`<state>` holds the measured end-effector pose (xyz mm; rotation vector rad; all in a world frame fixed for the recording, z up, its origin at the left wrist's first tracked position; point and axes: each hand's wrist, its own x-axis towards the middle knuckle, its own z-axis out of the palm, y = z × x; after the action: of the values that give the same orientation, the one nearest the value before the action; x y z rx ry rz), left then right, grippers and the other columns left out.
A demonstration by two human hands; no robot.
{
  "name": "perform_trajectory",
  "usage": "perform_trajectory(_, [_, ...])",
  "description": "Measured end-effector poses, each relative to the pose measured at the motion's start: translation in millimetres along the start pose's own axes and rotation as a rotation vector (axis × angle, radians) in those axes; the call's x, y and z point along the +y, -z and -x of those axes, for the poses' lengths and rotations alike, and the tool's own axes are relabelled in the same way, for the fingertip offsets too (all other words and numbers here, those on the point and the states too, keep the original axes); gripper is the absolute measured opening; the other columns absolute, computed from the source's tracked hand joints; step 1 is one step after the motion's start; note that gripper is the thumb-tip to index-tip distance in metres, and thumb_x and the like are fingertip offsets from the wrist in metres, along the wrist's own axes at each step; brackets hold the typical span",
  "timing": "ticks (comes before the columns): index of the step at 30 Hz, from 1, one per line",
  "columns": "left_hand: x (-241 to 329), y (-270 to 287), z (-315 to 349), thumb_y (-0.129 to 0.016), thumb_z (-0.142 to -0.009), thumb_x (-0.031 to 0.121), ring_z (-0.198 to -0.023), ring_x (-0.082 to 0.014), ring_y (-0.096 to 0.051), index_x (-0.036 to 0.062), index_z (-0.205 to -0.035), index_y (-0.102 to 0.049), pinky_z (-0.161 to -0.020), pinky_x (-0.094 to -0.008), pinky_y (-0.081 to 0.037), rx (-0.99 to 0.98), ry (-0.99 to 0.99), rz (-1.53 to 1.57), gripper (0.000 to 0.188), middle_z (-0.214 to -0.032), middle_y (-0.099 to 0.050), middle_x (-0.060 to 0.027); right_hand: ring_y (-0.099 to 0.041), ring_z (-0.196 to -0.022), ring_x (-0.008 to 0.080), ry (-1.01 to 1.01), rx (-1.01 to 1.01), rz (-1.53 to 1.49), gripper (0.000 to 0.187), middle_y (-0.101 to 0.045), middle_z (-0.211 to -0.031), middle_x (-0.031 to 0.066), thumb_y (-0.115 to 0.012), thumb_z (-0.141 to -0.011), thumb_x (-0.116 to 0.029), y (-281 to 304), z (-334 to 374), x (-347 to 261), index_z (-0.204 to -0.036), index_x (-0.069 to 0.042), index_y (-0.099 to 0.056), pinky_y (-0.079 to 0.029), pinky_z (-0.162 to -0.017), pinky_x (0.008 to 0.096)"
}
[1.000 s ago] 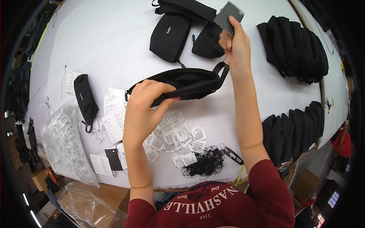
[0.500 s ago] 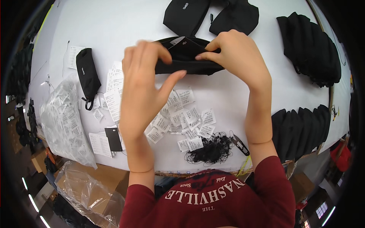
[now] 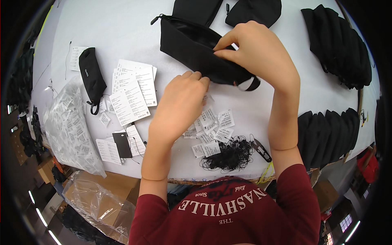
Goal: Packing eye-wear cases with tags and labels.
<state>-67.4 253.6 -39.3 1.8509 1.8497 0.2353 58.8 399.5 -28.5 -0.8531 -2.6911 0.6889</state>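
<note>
My right hand (image 3: pixel 255 51) pinches the upper edge of a black zippered pouch (image 3: pixel 192 49), whose mouth gapes and whose dark inside shows. The pouch lies tilted across the table, a zipper pull at its upper left end and a loop at its lower right. My left hand (image 3: pixel 179 102) is closed, fingers curled, just below the pouch and over the pile of small white desiccant packets (image 3: pixel 209 117). Its fingertips are mostly hidden, so what they grip cannot be made out.
Left are white printed sheets (image 3: pixel 130 98), a finished-looking black pouch (image 3: pixel 92 75) and a plastic bag of packets (image 3: pixel 69 130). Black cords (image 3: pixel 228 155) and thread snips (image 3: pixel 261 150) lie near the front edge. Stacked black pouches (image 3: pixel 337 47) stand right; more black pouches (image 3: pixel 253 12) lie at the back.
My left hand has let go of the pouch and come down toward me, over the packets. The pouch has swung to a slant, its left end up and away. My right hand still pinches it.
</note>
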Motion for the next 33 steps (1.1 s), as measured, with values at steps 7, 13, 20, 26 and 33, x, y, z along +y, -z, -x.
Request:
perform_trajectory(7, [3,35,4,-0.066,-0.076,0.004,-0.074,-0.0223,-0.056,0.0051,-0.084,-0.063,-0.07,-0.0315,-0.043,0.748,-0.093,0.358,0.009,-0.083,-0.061,-0.0054,-0.062,-0.066,0.027,0.077,-0.057,0.052,0.015,-0.062,-0.064,0.0127,-0.072,-0.068,-0.019,-11,7,-16,-0.069,-0.004,-0.07,-0.049,-0.061,0.0361])
perform_trajectory(13, [-19,27,-4,-0.065,-0.081,0.015,-0.081,-0.0201,-0.05,0.0101,-0.087,-0.068,-0.083,-0.0329,-0.035,0.664,-0.097,-0.03,0.009,-0.083,-0.059,-0.0012,-0.061,-0.061,0.0284,0.102,-0.141,-0.038,0.018,-0.06,-0.059,0.0122,-0.07,-0.071,-0.022,-4,7,-24,-0.071,-0.004,-0.07,-0.048,-0.059,0.0351])
perform_trajectory(20, [-22,32,8,-0.062,-0.085,0.027,-0.082,-0.0213,-0.042,0.0108,-0.086,-0.071,-0.08,-0.0332,-0.031,0.469,0.075,-0.048,0.018,-0.086,-0.054,-0.0013,-0.06,-0.06,0.0283,0.129,-0.251,-0.176,0.02,-0.061,-0.063,0.0109,-0.07,-0.074,-0.024,-2,6,-22,-0.08,-0.005,-0.07,-0.046,-0.057,0.0364])
perform_trajectory(26, [-23,31,8,-0.063,-0.084,0.029,-0.082,-0.0218,-0.041,0.0091,-0.085,-0.07,-0.079,-0.0332,-0.031,0.432,0.091,-0.009,0.021,-0.085,-0.053,-0.0021,-0.044,-0.043,0.0216,0.076,-0.147,-0.157,0.046,-0.042,-0.046,0.0083,-0.077,-0.067,-0.033,-3,4,-12,-0.101,-0.007,-0.063,-0.036,-0.045,0.0309])
perform_trajectory(33, [-26,15,-9,-0.071,-0.078,0.026,-0.088,-0.0243,-0.045,0.004,-0.091,-0.063,-0.08,-0.0351,-0.037,0.471,0.072,0.017,0.027,-0.092,-0.052,-0.0055,-0.063,-0.057,0.0247,-0.105,-0.584,-0.256,0.055,-0.061,-0.062,0.0154,-0.079,-0.059,-0.038,-16,-13,-4,-0.095,0.002,-0.067,-0.048,-0.055,0.0324])
